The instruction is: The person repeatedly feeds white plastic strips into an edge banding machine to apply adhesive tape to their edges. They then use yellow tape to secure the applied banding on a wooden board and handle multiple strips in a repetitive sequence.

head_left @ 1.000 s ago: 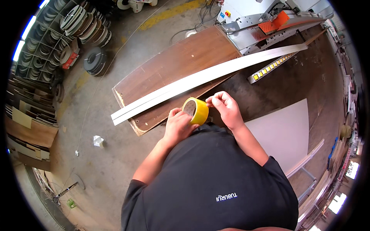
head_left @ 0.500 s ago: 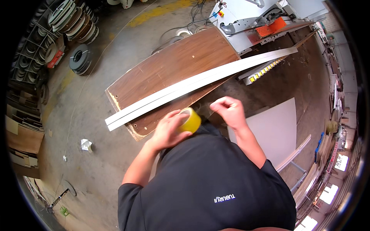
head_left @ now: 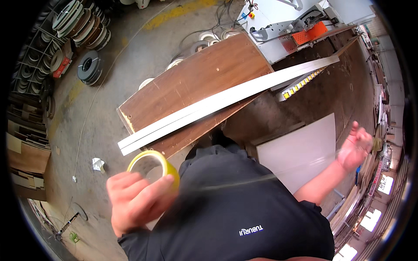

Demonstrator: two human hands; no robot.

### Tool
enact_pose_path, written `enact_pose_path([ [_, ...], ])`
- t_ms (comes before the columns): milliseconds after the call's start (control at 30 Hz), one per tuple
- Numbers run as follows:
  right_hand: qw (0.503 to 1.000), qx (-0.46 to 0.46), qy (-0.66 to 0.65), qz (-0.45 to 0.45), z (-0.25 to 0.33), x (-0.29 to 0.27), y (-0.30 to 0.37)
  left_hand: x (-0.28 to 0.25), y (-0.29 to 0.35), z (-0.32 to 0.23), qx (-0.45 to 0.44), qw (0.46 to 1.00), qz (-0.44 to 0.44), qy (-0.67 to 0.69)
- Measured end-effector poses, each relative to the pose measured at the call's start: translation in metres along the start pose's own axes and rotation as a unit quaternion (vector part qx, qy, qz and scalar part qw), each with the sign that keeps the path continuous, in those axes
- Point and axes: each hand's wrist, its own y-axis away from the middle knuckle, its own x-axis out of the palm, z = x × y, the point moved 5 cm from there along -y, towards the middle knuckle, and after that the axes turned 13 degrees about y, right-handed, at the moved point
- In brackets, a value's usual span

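Observation:
My left hand (head_left: 133, 202) grips a roll of yellow-edged packing tape (head_left: 172, 172), its open ring tilted upward, low at the left of my body. A see-through strip of tape (head_left: 244, 181) runs from the roll across my dark shirt. Far to the right, my right hand (head_left: 356, 148) is raised with the strip's end at its fingers; motion smears them somewhat. Ahead of me, long white strips (head_left: 200, 108) lie side by side, slanting over a brown wooden board (head_left: 191, 82). Neither hand touches them.
A grey machine with an orange part (head_left: 310, 34) stands at the far right end of the board. A pale panel (head_left: 300, 148) leans near my right side. Coils of edging (head_left: 90, 67) and stacked rolls (head_left: 82, 26) sit at the left, with crumpled paper (head_left: 98, 164) on the floor.
My hands have moved wide apart, the left with the tape roll to the left and nearer, the right far out to the right. A length of clear tape now stretches between them.

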Motion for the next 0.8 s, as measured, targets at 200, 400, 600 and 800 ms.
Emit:
enact_pose_path([
  [200, 0.982, -0.108, -0.094, -0.122, 0.027, -0.074, -0.031, -0.038, -0.034, -0.042, 0.183, 0.979, -0.063, 0.067],
  [400, 0.96, -0.125, -0.187, -0.168, 0.044, -0.098, -0.038, -0.057, -0.058, -0.075, 0.269, 0.945, 0.042, 0.182],
  [600, 0.963, -0.121, -0.149, -0.188, 0.04, -0.094, -0.023, -0.046, -0.078, -0.063, 0.335, 0.917, 0.025, 0.216],
  [800, 0.964, -0.083, -0.182, -0.178, 0.021, -0.086, -0.022, 0.008, -0.054, 0.057, 0.239, 0.943, -0.105, 0.209],
])
